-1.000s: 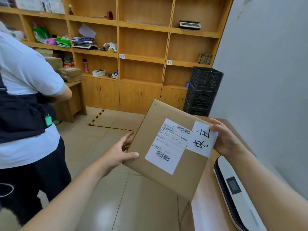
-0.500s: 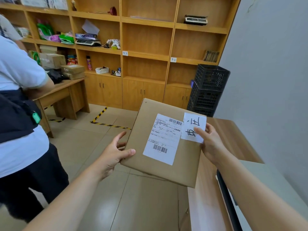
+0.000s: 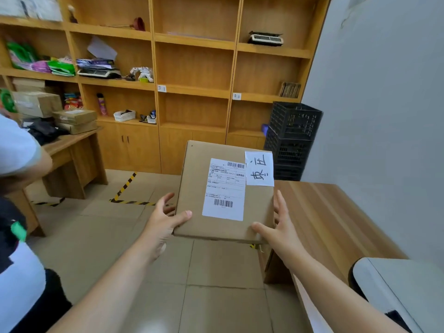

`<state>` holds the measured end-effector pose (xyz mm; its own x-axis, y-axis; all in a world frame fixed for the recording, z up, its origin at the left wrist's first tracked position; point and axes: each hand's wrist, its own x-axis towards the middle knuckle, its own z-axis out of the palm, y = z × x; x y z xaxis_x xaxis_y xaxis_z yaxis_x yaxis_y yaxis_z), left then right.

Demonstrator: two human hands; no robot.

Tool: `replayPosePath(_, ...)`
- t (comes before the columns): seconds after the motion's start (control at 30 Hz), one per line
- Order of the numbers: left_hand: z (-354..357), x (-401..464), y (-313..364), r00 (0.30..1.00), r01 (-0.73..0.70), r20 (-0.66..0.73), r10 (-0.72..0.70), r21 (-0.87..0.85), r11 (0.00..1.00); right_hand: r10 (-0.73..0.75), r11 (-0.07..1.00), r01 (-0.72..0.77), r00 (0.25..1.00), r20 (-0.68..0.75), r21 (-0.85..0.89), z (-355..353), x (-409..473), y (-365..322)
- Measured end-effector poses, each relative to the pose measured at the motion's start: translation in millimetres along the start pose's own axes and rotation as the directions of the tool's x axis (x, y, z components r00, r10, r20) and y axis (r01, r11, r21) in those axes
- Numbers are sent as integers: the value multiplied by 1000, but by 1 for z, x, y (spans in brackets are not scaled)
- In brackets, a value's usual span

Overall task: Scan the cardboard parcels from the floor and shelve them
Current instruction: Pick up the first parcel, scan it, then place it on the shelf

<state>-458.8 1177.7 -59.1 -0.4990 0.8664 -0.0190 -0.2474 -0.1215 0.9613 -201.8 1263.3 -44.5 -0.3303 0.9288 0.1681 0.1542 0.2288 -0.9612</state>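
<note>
I hold a flat brown cardboard parcel [image 3: 194, 188] in front of me, above the floor. It carries a white shipping label with barcodes and a white slip with handwritten characters at its top right corner. My left hand [image 3: 165, 219] grips its lower left corner, thumb on top. My right hand [image 3: 281, 227] holds the lower right corner, thumb on the top face. The wooden shelving unit [image 3: 194, 90] fills the wall ahead, with bare compartments in its middle and right columns.
Another person [image 3: 19, 212] in a white shirt stands at the left. A wooden desk [image 3: 72, 145] with several parcels is beyond them. A wooden counter [image 3: 336, 217] with a white device [image 3: 396, 284] lies right. Black crates [image 3: 293, 140] stack in the corner. Yellow-black tape marks the floor.
The parcel has turned square to me and moved forward toward the shelves. My right hand has slid from its upper right corner down to the lower right corner. The other person has shifted left.
</note>
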Motion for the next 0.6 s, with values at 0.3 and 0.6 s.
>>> replayPosePath(0.3, -46, 108, 34, 994, -78, 88, 69, 101, 992, -93, 982, 76, 991, -92, -175, 87, 83, -15)
replayPosePath(0.6, -58, 198, 42, 979, -132, 194, 60, 385, 913, -102, 974, 83, 992, -77, -210, 117, 179, -7)
